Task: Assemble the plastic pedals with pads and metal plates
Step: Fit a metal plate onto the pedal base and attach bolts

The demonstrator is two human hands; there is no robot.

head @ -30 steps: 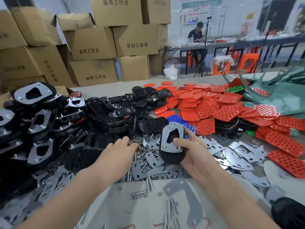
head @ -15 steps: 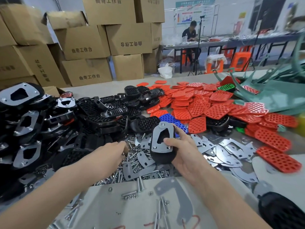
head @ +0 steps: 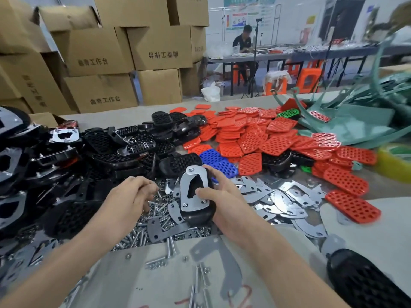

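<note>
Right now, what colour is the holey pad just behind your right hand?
Blue. The pad shows best in the head view.

- Pedal heap: black, with a honeycomb grid of holes.
- Pads: mostly bright red, patterned with rows of holes; one blue pad and one green pad.
- Loose metal plates: shiny silver-grey.
- Held pedal: glossy black under a silver fitted plate.
- Cardboard boxes: brown, with dark printed characters.
- Worktop: pale grey, with red scribbles.
- Tape roll: yellow with green.
</note>
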